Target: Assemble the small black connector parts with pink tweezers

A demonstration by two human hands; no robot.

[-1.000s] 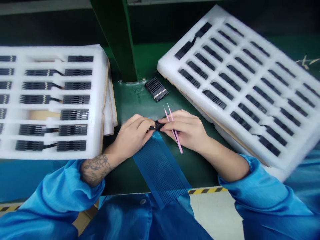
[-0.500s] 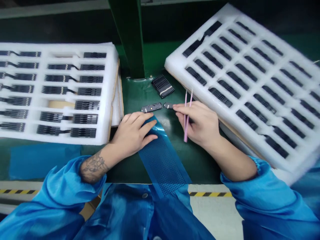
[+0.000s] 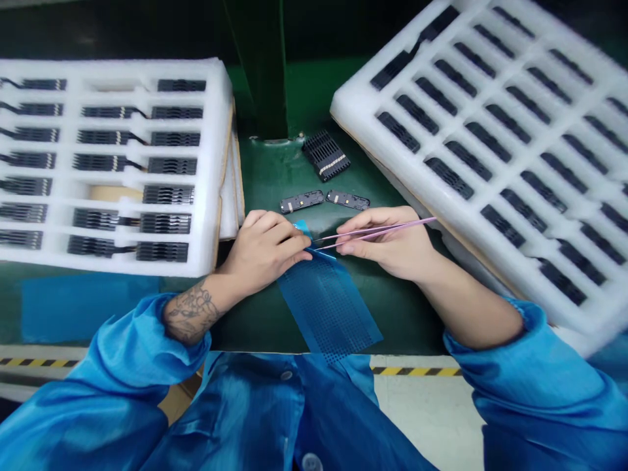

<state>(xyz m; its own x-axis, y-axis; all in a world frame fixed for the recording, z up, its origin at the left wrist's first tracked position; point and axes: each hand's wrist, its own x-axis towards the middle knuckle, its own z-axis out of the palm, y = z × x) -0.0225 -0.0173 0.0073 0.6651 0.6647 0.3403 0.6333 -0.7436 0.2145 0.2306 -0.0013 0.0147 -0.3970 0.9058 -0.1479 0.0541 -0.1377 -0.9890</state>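
Eyeing this setup, the touchy spot is dead center on the green worktop (image 3: 250, 320), where the left hand (image 3: 262, 247) lies over the far end of a blue perforated film sheet (image 3: 328, 304), with a small blue tab poking out past the fingers (image 3: 279, 226). Those fingers look curved and pressing down more than gripping, but I can't tell if the film is actually pinched. The right hand (image 3: 387, 243) is closed around pink tweezers (image 3: 377, 228) between thumb and fingertips, with the tips pointing left toward the film right by the left hand. I can't tell if the tips have hold of it. My guess is that a slip there could crease or tear the film along its holes, or the thin sheet could cling to skin. Two small black parts (image 3: 301, 201) (image 3: 347, 199) sit just beyond the hands, with a black comb-like connector block (image 3: 326, 155) farther back, so a careless sweep of the tweezers could knock them. The tilted white foam tray (image 3: 343, 108) on the right also looks like it could slide if bumped, and the foam tray (image 3: 216, 163) on the left sits close too.
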